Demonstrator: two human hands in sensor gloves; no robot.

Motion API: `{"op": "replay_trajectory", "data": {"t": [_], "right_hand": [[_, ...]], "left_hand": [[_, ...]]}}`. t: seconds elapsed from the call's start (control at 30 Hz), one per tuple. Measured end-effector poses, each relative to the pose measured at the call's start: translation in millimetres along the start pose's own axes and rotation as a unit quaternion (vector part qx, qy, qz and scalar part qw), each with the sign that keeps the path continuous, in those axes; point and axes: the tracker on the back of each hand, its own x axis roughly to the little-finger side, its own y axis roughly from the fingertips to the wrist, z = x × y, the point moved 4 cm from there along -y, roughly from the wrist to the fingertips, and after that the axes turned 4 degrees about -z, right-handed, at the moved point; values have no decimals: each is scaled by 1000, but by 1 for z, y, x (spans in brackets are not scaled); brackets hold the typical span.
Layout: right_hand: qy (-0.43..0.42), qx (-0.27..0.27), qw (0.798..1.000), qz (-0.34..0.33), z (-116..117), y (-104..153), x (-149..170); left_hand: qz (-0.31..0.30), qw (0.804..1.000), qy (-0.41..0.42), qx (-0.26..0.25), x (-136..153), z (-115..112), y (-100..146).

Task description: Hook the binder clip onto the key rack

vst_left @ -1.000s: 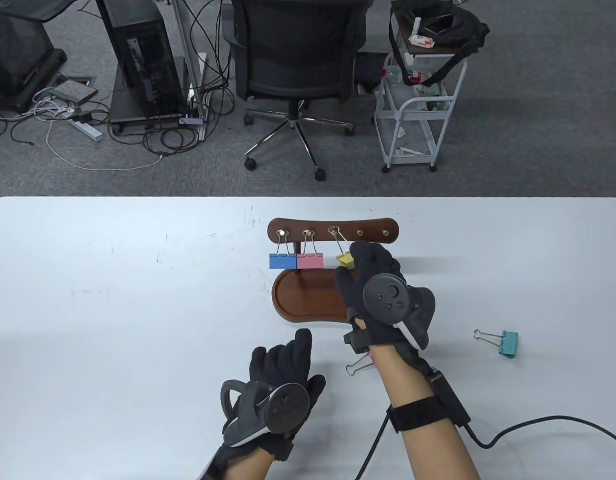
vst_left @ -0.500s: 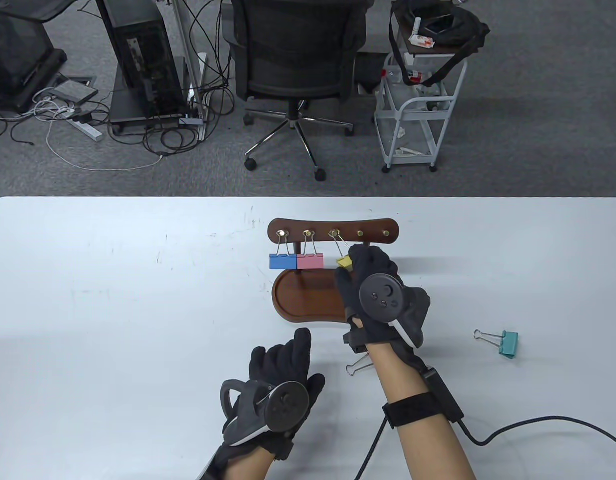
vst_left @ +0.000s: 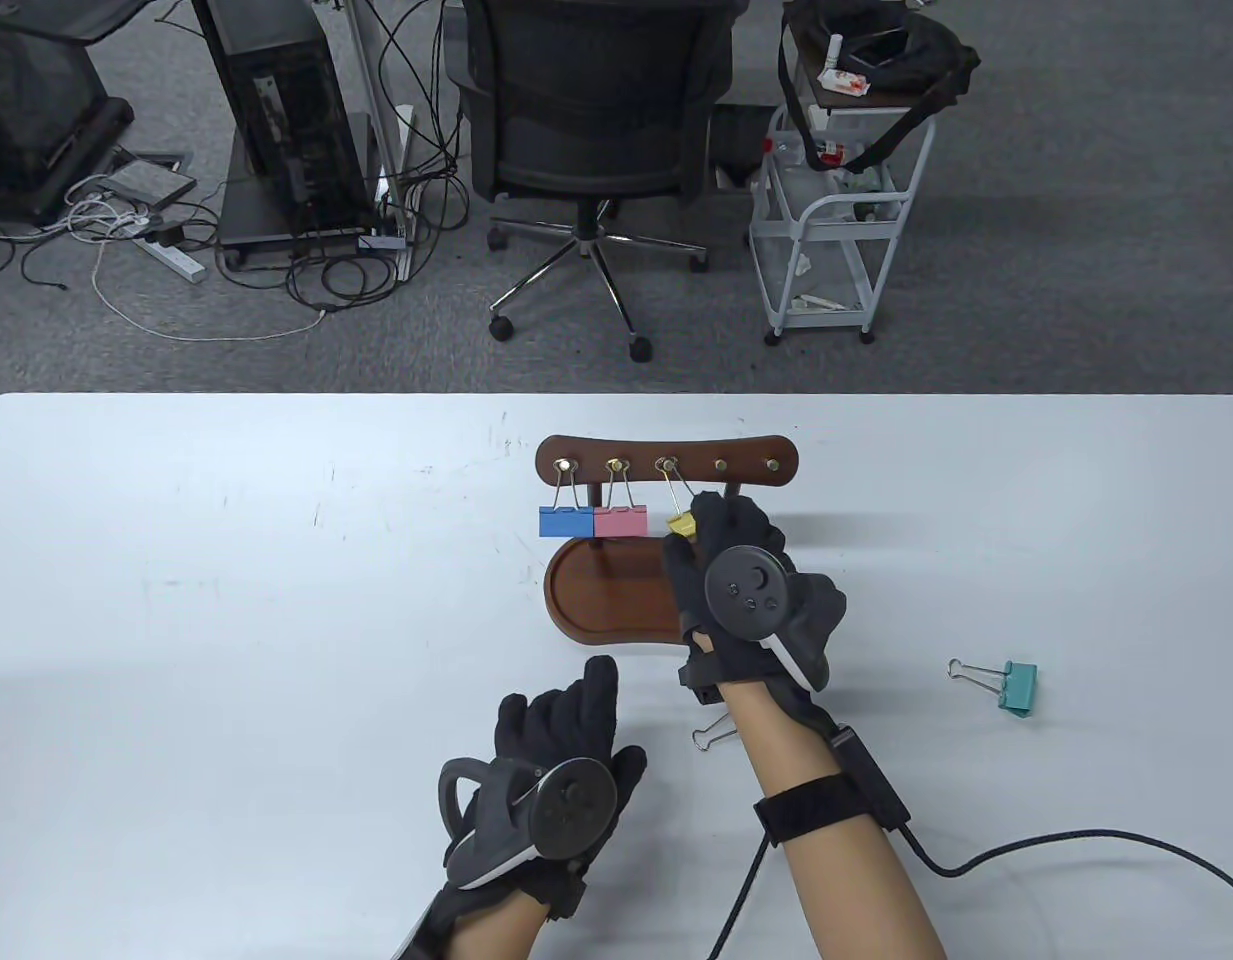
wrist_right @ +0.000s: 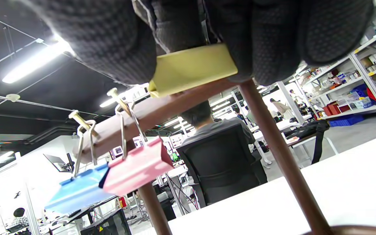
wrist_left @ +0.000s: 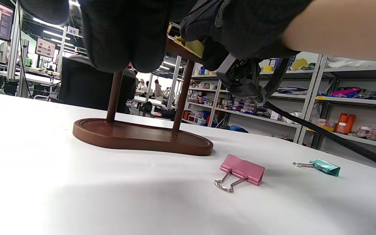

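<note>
Two free pegs rightward on key rack [vst_left: 668,458], right hand [vst_left: 738,570] fingers pinching yellow clip [vst_left: 681,525], left hand [vst_left: 556,735] spread flat.

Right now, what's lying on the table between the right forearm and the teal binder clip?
Nothing: the table view shows bare white table between the right hand's forearm and the teal binder clip. The loose pink binder clip lies on the forearm's other side.

Office chair [vst_left: 586,130], white cart [vst_left: 841,230]
</note>
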Motion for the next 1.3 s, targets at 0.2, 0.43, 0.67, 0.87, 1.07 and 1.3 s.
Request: {"op": "replay_trajectory", "data": {"t": [0.2,0.43,0.67,0.87,1.07,1.3], "right_hand": [[-1,-13,1000,14,12,0,7],[6,-23,1000,14,24,-2,9],[7,-33,999,14,33,-4,9],[7,-39,999,18,36,-6,10],[2,-41,999,16,32,-5,11],[-12,-50,999,10,19,-1,22]], "left_hand": [[1,1000,2,9,0,-2,-1],[5,1000,2,15,0,-2,-1],[8,1000,4,20,1,-3,-2],[11,1000,6,26,2,-4,-2],[12,1000,6,27,2,-5,-3],[11,1000,6,26,3,-5,-3]]}}
